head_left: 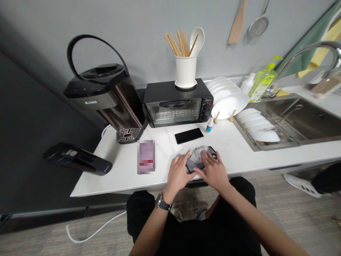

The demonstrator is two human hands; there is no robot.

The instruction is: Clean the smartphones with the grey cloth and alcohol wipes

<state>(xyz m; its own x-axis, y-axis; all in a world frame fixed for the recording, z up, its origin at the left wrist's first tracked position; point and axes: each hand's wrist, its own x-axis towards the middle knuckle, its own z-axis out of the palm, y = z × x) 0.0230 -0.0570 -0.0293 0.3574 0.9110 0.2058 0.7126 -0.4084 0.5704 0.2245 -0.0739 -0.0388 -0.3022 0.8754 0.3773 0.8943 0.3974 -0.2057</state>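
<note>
The right hand [215,171] is partly hiding the phone [194,165]; coarse pixels are blurring the purple item [146,151], left.

Oven [173,84]: black
Cloth [196,155] before oven: whitish
Handled phone [195,165] before oven: grey
Packet [146,152] before oven's left end: mauve, red band

Toaster oven [174,112] on white counter [121,181]

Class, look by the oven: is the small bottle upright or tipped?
Upright: the bottle stands on the counter, white top uppermost, label below.
</note>
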